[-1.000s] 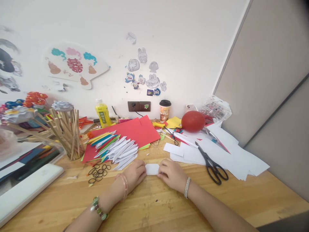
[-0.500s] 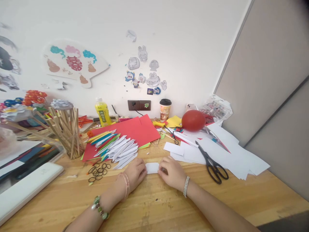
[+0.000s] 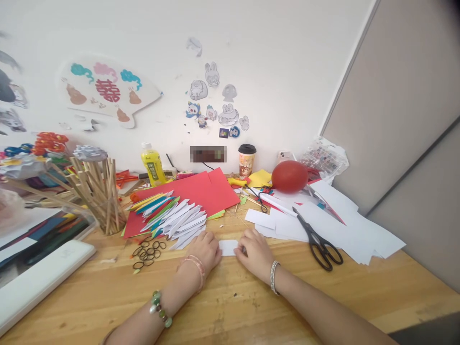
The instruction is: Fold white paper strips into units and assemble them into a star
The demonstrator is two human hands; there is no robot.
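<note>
Open counter [image 3: 230,311] lies nearside of one white paper [image 3: 228,247], its two ends pinched in the left hand's [image 3: 205,249] and right hand's [image 3: 256,253] fingers; one pair of scissors [image 3: 312,233] lies rightward.

Both hands [image 3: 205,250] at opposite ends of a small white paper [image 3: 228,247] on a wooden table [image 3: 215,302], black scissors [image 3: 312,233] rightward.

Over on the table [image 3: 230,311], 1 paper slip [image 3: 228,247] lies between the left hand [image 3: 205,249] and the right hand [image 3: 255,254]. Rubber bands [image 3: 148,262] lie left of the left hand; behind them, folded strips [image 3: 185,220] sit on card sheets [image 3: 201,191], with sticks [image 3: 95,196] further left and a bottle [image 3: 153,165] behind. Right of the right hand, scissors [image 3: 312,235] lie partly on paper sheets [image 3: 348,235]; behind, a cup [image 3: 246,163] stands left of a balloon [image 3: 289,176].
</note>
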